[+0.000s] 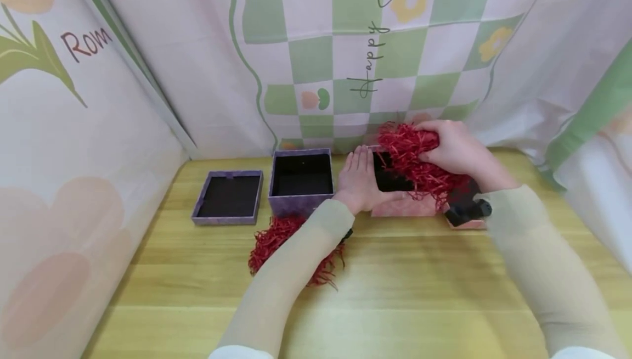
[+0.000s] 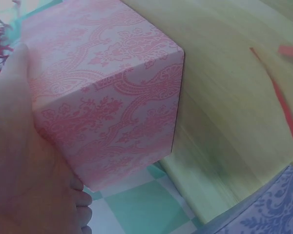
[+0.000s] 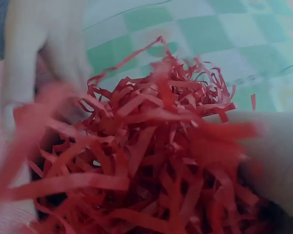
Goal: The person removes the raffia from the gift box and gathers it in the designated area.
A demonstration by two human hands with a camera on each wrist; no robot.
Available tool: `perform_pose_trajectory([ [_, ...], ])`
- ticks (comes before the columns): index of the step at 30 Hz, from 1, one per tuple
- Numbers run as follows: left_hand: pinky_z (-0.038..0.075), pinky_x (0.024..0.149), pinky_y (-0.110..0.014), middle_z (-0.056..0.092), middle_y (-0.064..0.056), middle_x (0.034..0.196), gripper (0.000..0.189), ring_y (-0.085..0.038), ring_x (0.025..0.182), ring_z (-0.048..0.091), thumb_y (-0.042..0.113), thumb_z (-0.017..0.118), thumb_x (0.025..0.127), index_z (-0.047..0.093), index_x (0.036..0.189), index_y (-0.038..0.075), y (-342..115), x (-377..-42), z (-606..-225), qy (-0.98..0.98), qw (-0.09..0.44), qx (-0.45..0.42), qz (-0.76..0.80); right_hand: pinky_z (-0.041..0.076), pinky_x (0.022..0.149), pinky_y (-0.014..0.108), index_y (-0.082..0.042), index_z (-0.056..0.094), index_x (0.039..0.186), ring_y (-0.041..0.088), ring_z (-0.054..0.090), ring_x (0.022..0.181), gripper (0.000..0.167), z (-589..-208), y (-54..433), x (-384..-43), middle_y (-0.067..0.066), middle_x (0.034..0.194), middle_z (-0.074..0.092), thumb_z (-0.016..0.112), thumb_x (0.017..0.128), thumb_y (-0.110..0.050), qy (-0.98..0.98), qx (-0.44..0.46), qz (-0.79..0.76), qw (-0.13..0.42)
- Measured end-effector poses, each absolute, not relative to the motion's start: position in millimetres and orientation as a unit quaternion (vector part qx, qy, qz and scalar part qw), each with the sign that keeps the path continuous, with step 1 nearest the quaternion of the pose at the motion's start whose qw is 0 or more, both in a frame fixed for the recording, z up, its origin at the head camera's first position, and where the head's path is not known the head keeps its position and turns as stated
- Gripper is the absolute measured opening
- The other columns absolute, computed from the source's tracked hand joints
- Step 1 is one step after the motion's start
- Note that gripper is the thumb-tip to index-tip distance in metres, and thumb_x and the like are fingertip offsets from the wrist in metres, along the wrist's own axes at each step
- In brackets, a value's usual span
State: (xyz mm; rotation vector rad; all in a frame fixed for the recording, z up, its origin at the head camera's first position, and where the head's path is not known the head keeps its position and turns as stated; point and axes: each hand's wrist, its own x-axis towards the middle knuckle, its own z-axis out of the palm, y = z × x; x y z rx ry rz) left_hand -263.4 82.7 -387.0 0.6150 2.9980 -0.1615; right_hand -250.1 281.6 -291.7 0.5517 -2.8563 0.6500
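My right hand (image 1: 451, 147) grips a clump of red shredded paper (image 1: 412, 153) over the open pink box (image 1: 402, 207). Strands hang down across the box's opening and its right side; in the right wrist view the shredded paper (image 3: 151, 146) fills most of the picture. My left hand (image 1: 359, 183) lies against the left side of the pink box with straight fingers, its thumb stretched along the front rim. The left wrist view shows the pink box's floral-patterned walls (image 2: 112, 112) beside the palm. The dark inside of the box partly shows.
A purple box (image 1: 301, 202) with a black inside stands open just left of my left hand. Further left lies a purple lid (image 1: 224, 220), inside up. More red shredded paper (image 1: 276, 238) sits under my left forearm. A pink edge (image 1: 469, 225) shows below my right wrist. A curtain (image 1: 311, 57) hangs behind.
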Motion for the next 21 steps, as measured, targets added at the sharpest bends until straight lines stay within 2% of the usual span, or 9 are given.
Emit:
perform_pose_trajectory([
  [5, -0.003, 0.122, -0.033, -0.005, -0.008, 0.17, 0.13, -0.022, 0.154, -0.006, 0.099, 0.021, 0.075, -0.007, 0.162, 0.007, 82, -262, -386, 0.977, 0.031, 0.204, -0.052, 0.047, 0.091, 0.062, 0.003, 0.064, 0.13, 0.048, 0.059, 0.112, 0.058, -273, 287, -224, 0.032, 0.123, 0.063, 0.081, 0.074, 0.003, -0.953, 0.177, 0.227, 0.099],
  [10, -0.002, 0.122, -0.033, -0.002, -0.009, 0.17, 0.128, -0.022, 0.154, -0.003, 0.098, 0.023, 0.077, -0.003, 0.163, 0.007, 80, -261, -386, 0.978, 0.023, 0.205, -0.042, 0.048, 0.09, 0.063, 0.002, 0.066, 0.129, 0.048, 0.061, 0.11, 0.064, -269, 290, -197, 0.029, 0.122, 0.065, 0.084, 0.068, 0.01, -0.945, 0.205, 0.227, 0.12],
  [18, -0.003, 0.122, -0.035, -0.006, -0.01, 0.17, 0.121, -0.023, 0.154, -0.007, 0.091, 0.03, 0.085, -0.006, 0.162, 0.005, 81, -261, -384, 0.975, 0.034, 0.211, -0.053, 0.048, 0.088, 0.067, -0.001, 0.065, 0.129, 0.048, 0.064, 0.103, 0.076, -297, 294, -162, 0.027, 0.121, 0.066, 0.093, 0.058, 0.005, -0.942, 0.236, 0.212, 0.107],
  [19, -0.003, 0.122, -0.034, -0.006, -0.01, 0.17, 0.118, -0.023, 0.154, -0.007, 0.088, 0.031, 0.087, -0.007, 0.162, 0.005, 81, -262, -385, 0.975, 0.034, 0.213, -0.061, 0.049, 0.089, 0.065, -0.002, 0.066, 0.128, 0.047, 0.065, 0.103, 0.078, -302, 294, -159, 0.025, 0.12, 0.068, 0.095, 0.056, 0.004, -0.942, 0.239, 0.209, 0.11],
  [21, -0.005, 0.122, -0.034, -0.008, -0.01, 0.17, 0.115, -0.022, 0.154, -0.008, 0.084, 0.035, 0.09, -0.008, 0.162, 0.005, 81, -263, -386, 0.973, 0.036, 0.215, -0.072, 0.054, 0.083, 0.057, -0.003, 0.066, 0.128, 0.038, 0.068, 0.093, 0.079, -314, 294, -152, 0.022, 0.116, 0.07, 0.095, 0.055, 0.003, -0.94, 0.245, 0.214, 0.103],
])
